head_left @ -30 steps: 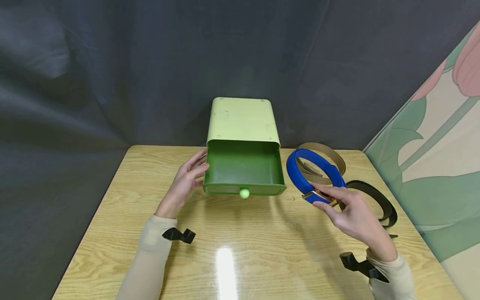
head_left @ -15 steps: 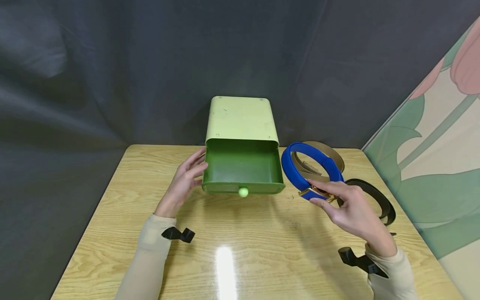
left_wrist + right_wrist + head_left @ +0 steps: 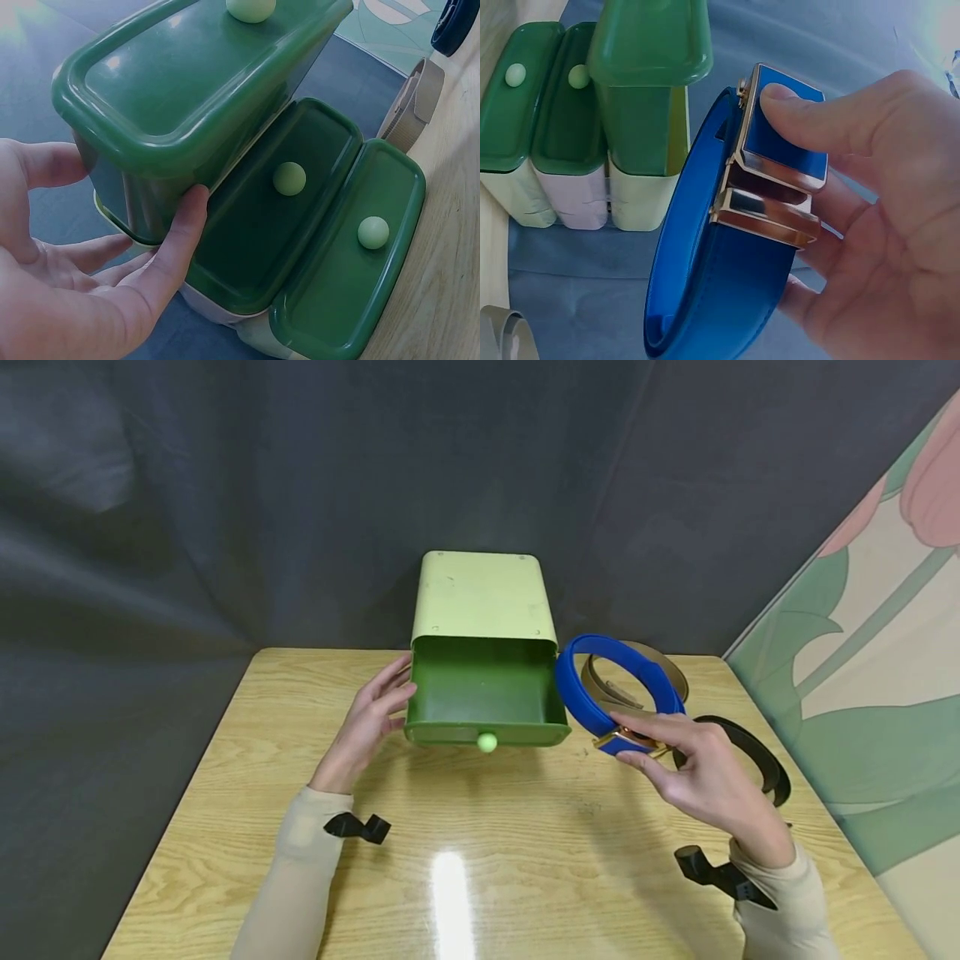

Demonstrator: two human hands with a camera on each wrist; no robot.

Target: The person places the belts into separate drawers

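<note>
My right hand [image 3: 705, 768] pinches a rolled blue belt [image 3: 581, 693] by its gold-framed buckle [image 3: 780, 127], with the thumb on the buckle's blue face. The belt's loop hangs in the air just right of the drawer. My left hand [image 3: 363, 727] rests its fairly straight fingers against the left side of the pulled-out green top drawer [image 3: 487, 689]. That drawer belongs to a small pale-green cabinet [image 3: 483, 593]. Nothing lies in the visible part of the drawer. Two lower drawers [image 3: 247, 247] with round knobs are closed in the left wrist view.
Behind the blue belt, a coiled tan belt [image 3: 675, 681] lies on the wooden table [image 3: 525, 852]. A black belt [image 3: 757, 752] lies nearer, at the right. A dark curtain [image 3: 337, 510] stands behind the table, and a flower-patterned panel [image 3: 862, 693] borders the right.
My right hand has brought the blue belt slightly left and up, closer to the drawer's right side. The left hand and the open drawer have stayed in place.
</note>
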